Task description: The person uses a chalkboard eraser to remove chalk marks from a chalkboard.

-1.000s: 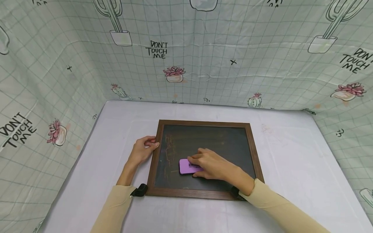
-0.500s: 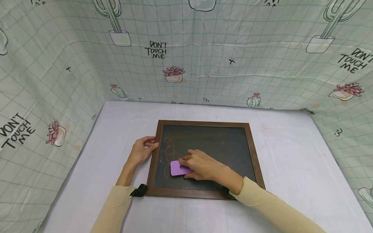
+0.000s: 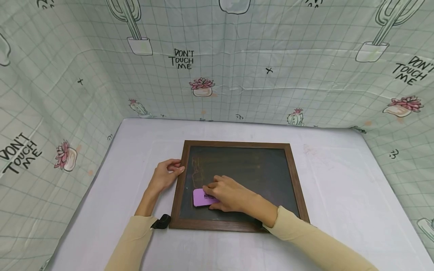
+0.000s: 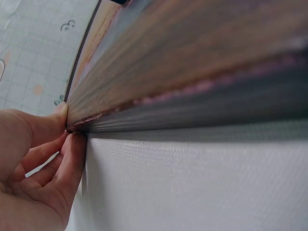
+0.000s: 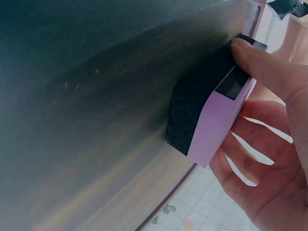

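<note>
A chalkboard [image 3: 244, 177] in a brown wooden frame lies on the table, faint orange chalk marks [image 3: 196, 169] near its left side. My right hand [image 3: 230, 194] grips a purple eraser [image 3: 200, 198] low on the board's left half. In the right wrist view, the eraser's black felt [image 5: 192, 106] rests against the dark surface, with the thumb on one side and the fingers on the other. My left hand [image 3: 166, 175] pinches the frame's left edge. Thumb and fingertips meet at the wooden frame [image 4: 159, 62] in the left wrist view.
White cloth covers the table [image 3: 339, 188]. A grid-patterned curtain [image 3: 237, 67] with cactus drawings hangs behind and at both sides. A black wrist camera [image 3: 161, 221] sits beside the board's lower left corner.
My right hand has slid the eraser left across the board, toward the left frame. Chalk marks at the lower left are now covered or gone. The left hand stays put.
</note>
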{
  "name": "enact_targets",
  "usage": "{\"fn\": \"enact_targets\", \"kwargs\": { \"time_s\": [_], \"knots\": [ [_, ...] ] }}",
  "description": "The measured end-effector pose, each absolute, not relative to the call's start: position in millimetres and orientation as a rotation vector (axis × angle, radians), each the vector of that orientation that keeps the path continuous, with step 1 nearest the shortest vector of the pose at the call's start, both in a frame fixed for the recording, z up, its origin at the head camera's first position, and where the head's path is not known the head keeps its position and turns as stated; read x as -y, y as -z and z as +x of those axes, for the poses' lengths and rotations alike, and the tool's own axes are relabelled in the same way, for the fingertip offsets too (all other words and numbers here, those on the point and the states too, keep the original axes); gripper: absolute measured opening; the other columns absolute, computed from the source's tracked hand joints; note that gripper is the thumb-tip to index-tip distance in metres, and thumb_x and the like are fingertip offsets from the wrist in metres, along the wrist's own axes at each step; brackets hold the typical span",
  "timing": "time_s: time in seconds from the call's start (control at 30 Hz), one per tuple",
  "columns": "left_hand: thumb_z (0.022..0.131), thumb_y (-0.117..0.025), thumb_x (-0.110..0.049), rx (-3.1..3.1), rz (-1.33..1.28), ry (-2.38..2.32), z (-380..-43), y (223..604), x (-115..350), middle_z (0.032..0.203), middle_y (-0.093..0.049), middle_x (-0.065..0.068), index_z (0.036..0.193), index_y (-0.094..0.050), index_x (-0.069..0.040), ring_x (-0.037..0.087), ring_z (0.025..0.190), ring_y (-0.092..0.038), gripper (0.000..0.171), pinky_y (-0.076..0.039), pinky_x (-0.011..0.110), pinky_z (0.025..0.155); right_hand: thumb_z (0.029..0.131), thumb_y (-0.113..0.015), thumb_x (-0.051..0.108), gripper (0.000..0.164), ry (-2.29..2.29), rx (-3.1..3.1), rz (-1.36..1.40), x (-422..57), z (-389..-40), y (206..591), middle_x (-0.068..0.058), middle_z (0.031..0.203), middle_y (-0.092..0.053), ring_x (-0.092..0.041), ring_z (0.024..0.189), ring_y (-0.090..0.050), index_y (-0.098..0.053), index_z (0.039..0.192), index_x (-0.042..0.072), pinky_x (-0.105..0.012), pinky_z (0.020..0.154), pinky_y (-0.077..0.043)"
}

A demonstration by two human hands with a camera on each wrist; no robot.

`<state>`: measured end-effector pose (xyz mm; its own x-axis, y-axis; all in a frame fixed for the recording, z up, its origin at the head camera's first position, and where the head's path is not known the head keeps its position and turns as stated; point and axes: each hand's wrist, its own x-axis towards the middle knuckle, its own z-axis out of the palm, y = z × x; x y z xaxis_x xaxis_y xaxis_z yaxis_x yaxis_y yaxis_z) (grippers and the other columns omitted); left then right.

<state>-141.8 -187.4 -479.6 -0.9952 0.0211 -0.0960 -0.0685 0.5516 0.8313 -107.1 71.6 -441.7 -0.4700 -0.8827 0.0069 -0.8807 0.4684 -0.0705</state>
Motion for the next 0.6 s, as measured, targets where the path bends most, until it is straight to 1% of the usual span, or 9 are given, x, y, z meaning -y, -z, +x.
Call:
{"fn": "enact_targets", "kwargs": {
  "time_s": [0.2,0.37,0.6],
  "knots": [
    [0.099,-0.071,-0.013,-2.689,-0.034,-1.432,-141,480,187,0.117,-0.069,0.023,0.132,-0.063,0.008,0.032,0.099,-0.066,0.04,-0.047,0.033,0.082,0.09,-0.08,0.04,0.052,0.077,-2.664,-1.563,-83,-105,440,-0.001,0.12,-0.074,-0.019,0.089,-0.054,-0.068,0.132,0.011,-0.034,0.082,-0.05],
    [0.099,-0.071,-0.012,-2.677,-0.032,-1.446,-142,480,187,0.118,-0.069,0.024,0.133,-0.063,0.008,0.034,0.1,-0.066,0.04,-0.047,0.035,0.083,0.09,-0.081,0.039,0.052,0.078,-2.679,-1.562,-96,-105,439,-0.002,0.118,-0.075,-0.02,0.088,-0.053,-0.068,0.131,0.011,-0.037,0.084,-0.051],
    [0.099,-0.07,-0.014,-2.667,-0.056,-1.432,-142,480,188,0.119,-0.068,0.023,0.134,-0.062,0.007,0.033,0.103,-0.066,0.042,-0.047,0.036,0.085,0.089,-0.083,0.036,0.053,0.113,-2.691,-1.524,-113,-106,438,-0.005,0.12,-0.074,-0.024,0.092,-0.058,-0.068,0.132,0.009,-0.045,0.093,-0.053]
  ]
}}
